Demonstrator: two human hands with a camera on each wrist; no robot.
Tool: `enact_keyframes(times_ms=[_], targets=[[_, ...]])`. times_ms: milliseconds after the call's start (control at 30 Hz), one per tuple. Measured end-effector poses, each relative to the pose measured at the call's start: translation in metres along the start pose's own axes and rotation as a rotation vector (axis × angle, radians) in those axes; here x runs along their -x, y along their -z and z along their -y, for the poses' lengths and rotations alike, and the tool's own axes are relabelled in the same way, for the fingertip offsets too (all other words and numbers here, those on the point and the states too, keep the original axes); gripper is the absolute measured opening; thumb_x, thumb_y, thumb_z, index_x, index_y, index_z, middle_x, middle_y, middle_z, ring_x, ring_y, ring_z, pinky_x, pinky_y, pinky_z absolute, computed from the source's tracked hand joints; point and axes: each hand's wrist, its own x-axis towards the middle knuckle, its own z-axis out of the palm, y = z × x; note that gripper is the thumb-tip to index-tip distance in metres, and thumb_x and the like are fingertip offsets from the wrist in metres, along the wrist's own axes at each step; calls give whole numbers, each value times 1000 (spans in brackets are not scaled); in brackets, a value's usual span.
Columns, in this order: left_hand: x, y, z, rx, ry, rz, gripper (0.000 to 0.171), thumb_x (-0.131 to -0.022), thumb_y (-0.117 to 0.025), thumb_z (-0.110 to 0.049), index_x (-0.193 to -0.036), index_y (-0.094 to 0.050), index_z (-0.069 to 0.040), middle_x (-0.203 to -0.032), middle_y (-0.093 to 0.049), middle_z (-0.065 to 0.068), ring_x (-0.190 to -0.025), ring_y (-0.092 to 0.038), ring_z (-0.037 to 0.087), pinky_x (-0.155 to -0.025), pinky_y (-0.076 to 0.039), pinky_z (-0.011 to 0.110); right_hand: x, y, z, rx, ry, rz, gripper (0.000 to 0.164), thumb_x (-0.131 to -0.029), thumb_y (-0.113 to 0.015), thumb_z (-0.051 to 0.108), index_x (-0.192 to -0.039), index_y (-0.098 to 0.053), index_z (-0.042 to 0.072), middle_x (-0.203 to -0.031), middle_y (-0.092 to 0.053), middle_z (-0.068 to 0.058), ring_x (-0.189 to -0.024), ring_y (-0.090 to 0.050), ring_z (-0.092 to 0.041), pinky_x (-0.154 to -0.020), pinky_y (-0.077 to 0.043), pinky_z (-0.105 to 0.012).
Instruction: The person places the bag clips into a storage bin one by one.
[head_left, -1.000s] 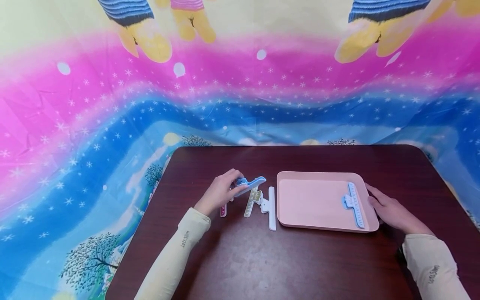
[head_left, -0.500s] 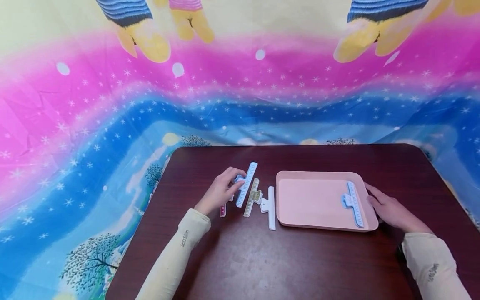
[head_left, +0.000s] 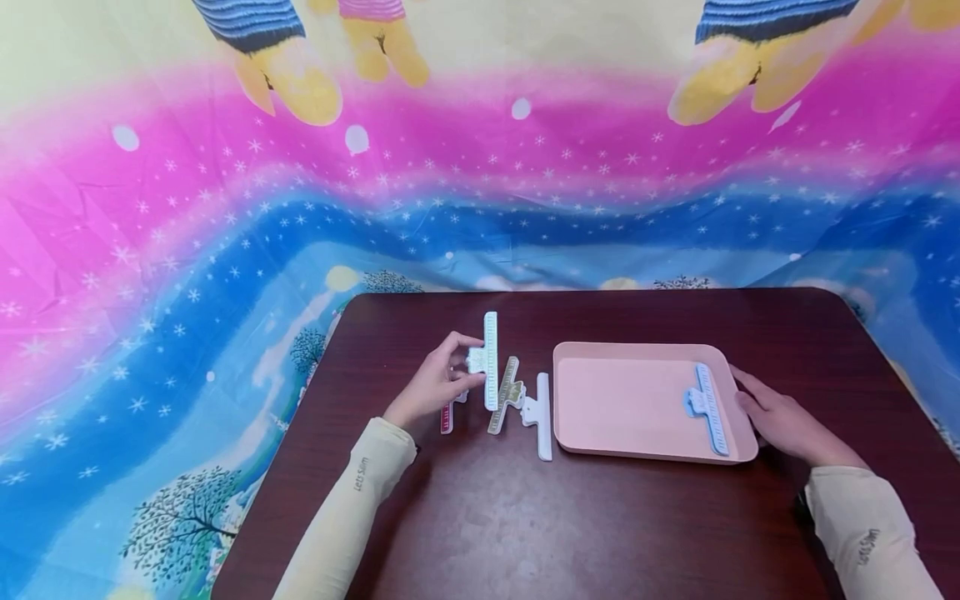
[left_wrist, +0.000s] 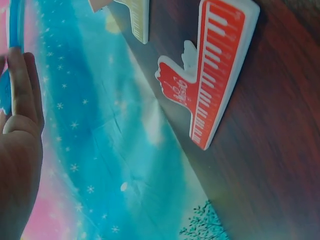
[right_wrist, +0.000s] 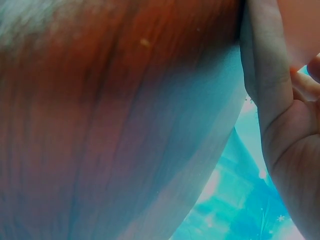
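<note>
Now L hand [head_left: 435,382] pinches long pale-blue plastic clip [head_left: 491,367] by its grip [head_left: 477,360]; R hand [head_left: 783,423], fingers straight, touches pink plastic tray [head_left: 622,404], prob. to steady it.

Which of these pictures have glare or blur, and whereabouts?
Head view: mostly sharp, with soft pale glare on the near part of the table; left wrist view: slightly soft, though the red clip's printed keys stay readable; right wrist view: tabletop blurry with a bluish sheen, while the right hand's creases look clearer.
</note>
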Motion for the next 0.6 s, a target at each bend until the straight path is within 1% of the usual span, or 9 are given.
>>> enact_keyframes(times_ms=[67, 133, 233, 300, 400, 467, 533, 600], targets=[[1, 1, 1, 15, 24, 19, 49, -85, -72, -9, -128, -48, -12, -105, -62, 11, -88, -65, 28, -66, -55, 50, 0, 0, 0, 2, 1, -1, 62, -105, -25, 38, -153, 0, 6, -134, -34, -41, -95, -59, -36, -70, -50, -40], [2, 1, 2, 6, 32, 20, 48, -85, -72, -9, -127, -49, -12, -108, -63, 10, -90, -65, 29, -69, -55, 47, -1, 0, -1, -2, 1, 1, 62, -105, -25, 38, -153, 0, 6, -134, -35, -41, -96, -59, -37, -69, -51, -40], [2, 1, 4, -29, 16, 10, 45, -84, -74, -12, -124, -53, -15, -108, -64, 7, -93, -65, 30, -76, -56, 37, -1, 0, -1, 5, 0, 0, 63, -105, -25, 39, -153, 0, 7, -134, -34, -41, -97, -58, -38, -71, -50, -42], [1, 1, 5, -38, -2, 4, 43, -84, -75, -16, -122, -55, -19, -107, -65, 4, -96, -64, 29, -82, -54, 38, -1, -1, -2, 8, 1, -1, 63, -105, -24, 40, -153, 0, 8, -135, -34, -41, -99, -57, -39, -73, -49, -43], [1, 0, 5, -38, -23, 6, 42, -84, -74, -21, -121, -55, -21, -106, -66, 1, -99, -63, 24, -87, -52, 43, -1, -1, -2, 1, 8, -2, 63, -105, -25, 40, -153, 1, 9, -135, -33, -41, -100, -56, -40, -72, -50, -42], [1, 0, 3, -42, -28, 7, 42, -84, -74, -22, -122, -55, -20, -108, -66, -1, -101, -63, 20, -89, -52, 44, -1, -2, -2, 2, 8, -3, 63, -105, -24, 41, -153, 1, 9, -136, -32, -41, -102, -55, -42, -73, -50, -44], [0, -1, 2, -52, -23, 10, 43, -84, -75, -21, -122, -55, -20, -110, -66, -1, -102, -63, 16, -90, -52, 42, -1, -1, -2, 2, 5, -5, 64, -105, -24, 42, -153, 1, 9, -136, -32, -41, -102, -55, -43, -74, -49, -46], [-1, -2, 1, -58, -17, 16, 43, -83, -75, -19, -122, -55, -19, -111, -66, 1, -103, -63, 15, -91, -52, 40, -1, -1, -2, 15, -1, -8, 64, -104, -24, 42, -153, 1, 9, -137, -31, -41, -104, -53, -44, -78, -47, -50]])
